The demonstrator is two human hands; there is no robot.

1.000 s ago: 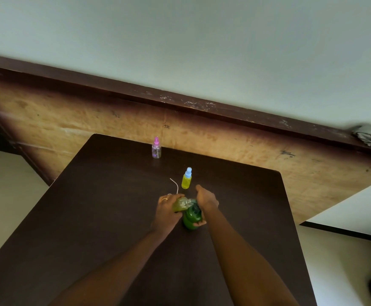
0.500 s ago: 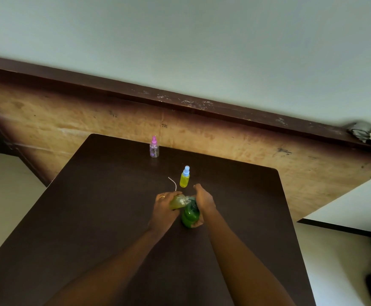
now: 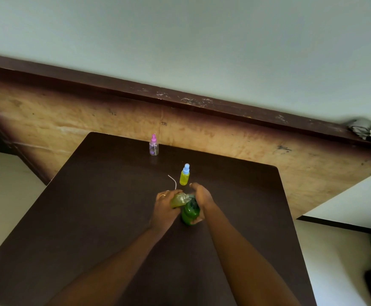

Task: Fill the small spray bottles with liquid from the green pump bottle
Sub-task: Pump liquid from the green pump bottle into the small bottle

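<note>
On the dark table [image 3: 91, 217], close before the person, the green pump bottle [image 3: 189, 214] sits in the right hand [image 3: 202, 196], fingers curled round it. Immediately left, the left hand [image 3: 164, 206] grips a small spray bottle [image 3: 178, 199], its long axis tilted, neck meeting the pump bottle's top.

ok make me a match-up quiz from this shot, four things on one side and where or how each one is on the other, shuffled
Things
1. pink-capped bottle
2. blue-capped bottle
3. green pump bottle
4. tilted small bottle

States
a. held in the left hand
b. gripped by the right hand
c. standing alone near the far edge of the table
d. standing with yellow liquid inside, beside a thin white tube

Pairs: 1-c, 2-d, 3-b, 4-a
</note>
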